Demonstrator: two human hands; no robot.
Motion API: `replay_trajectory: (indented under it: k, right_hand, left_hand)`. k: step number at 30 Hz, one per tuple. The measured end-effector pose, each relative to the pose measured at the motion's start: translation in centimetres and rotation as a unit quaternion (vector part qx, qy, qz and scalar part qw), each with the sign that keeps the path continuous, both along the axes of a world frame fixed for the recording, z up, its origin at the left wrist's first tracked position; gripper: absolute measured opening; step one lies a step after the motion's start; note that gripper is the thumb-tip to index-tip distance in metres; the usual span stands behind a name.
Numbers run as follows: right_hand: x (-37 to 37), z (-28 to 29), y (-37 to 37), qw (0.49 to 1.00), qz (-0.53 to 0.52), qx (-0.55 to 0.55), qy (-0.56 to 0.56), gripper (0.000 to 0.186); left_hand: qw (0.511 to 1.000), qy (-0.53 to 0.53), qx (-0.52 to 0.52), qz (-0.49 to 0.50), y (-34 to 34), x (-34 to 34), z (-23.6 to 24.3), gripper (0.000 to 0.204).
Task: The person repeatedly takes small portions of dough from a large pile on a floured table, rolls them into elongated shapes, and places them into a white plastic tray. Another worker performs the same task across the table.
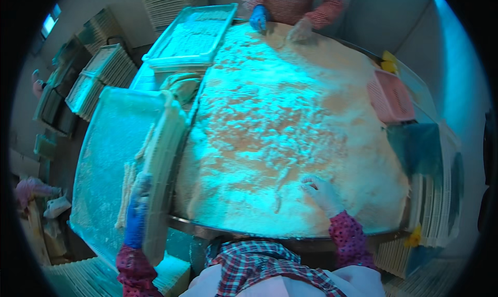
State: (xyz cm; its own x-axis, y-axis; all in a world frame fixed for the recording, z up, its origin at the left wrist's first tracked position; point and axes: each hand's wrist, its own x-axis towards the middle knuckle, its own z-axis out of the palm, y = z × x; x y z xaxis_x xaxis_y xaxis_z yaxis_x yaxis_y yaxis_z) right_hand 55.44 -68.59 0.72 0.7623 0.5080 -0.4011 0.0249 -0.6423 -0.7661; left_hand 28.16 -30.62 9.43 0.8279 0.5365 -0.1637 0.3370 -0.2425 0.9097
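Observation:
My left hand [139,209], in a blue glove and smeared by motion, is over the right edge of a large pale tray [104,157]. Beside it lie a few long pale strips [127,193] that look like dough; whether the hand holds one cannot be made out. My right hand [319,193], in a whitish glove, is low over the near right part of a floury worktop [358,167]. Its fingers are loosely curled and apart from the thumb, with nothing visible between them. Left of it lies a thin pale strip [280,185]. Many small floured pieces [259,126] are scattered across the middle.
Across the worktop stands a person [288,6] with one blue-gloved and one pale-gloved hand at its far edge. A filled tray [194,35] stands far left, beside a crumpled cloth [181,87]. On the right edge is a pink basket [391,97]. Stacked trays [101,79] stand left.

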Motion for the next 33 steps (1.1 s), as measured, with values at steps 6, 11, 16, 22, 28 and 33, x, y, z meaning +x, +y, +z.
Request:
replay_trajectory:
  k: [6,11,16,22,28,33]
  right_hand:
    - [-5.6,-6.2,0.8,0.987,0.039,0.111,-0.113,0.040]
    - [-2.8,-1.2,-1.6,0.974,-0.101,0.103,-0.175,0.056]
    - [-3.9,-0.6,-2.9,0.904,0.211,-0.050,-0.369,0.076]
    - [-2.4,-4.3,-1.3,0.854,0.165,-0.130,-0.475,0.033]
    - [-1.7,-6.4,-4.6,0.876,0.109,-0.147,-0.446,0.022]
    - [-4.5,-4.5,-1.6,0.913,0.016,0.022,-0.408,0.028]
  left_hand:
    - [0.956,-0.019,0.230,-0.182,-12.3,12.3,-18.0,0.042]
    - [0.885,-0.127,0.252,-0.370,-23.8,17.9,-18.0,0.052]
    - [0.869,-0.118,0.331,-0.349,-19.1,15.3,-17.4,0.049]
    - [0.854,-0.068,0.403,-0.323,-16.0,13.8,-18.2,0.030]
    - [0.839,-0.139,0.424,-0.311,-17.4,14.6,-16.3,0.036]
    - [0.974,0.008,-0.108,-0.199,-20.2,17.1,-18.5,0.035]
